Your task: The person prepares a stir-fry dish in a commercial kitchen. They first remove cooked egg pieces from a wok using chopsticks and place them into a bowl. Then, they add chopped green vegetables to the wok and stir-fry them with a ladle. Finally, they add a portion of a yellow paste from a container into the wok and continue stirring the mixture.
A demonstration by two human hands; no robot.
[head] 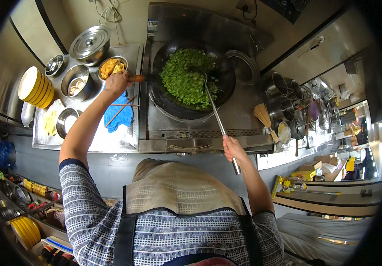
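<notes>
A large dark wok [226, 78] sits tilted over the burner of a steel stove, holding a heap of chopped green vegetables [184, 79]. My left hand [117, 82] grips the wok's wooden handle [136, 78] over the side table. In my right hand [233, 149] is the long metal shaft of a ladle [215, 111]. Its bowl is among the greens, partly covered and blurred. Just behind my left hand stands a metal bowl of yellow cooked food [110, 67], perhaps egg. A blue cloth [121, 114] with a pair of chopsticks [116, 117] across it lies below that hand.
The steel side table [91, 143] carries a lidded pot [90, 46], a pot of eggs [77, 83], stacked yellow bowls [36, 87] and a steel bowl [67, 121]. Right of the wok are a round metal lid [244, 68], a bamboo brush [265, 121] and several hanging or stacked pots [282, 108].
</notes>
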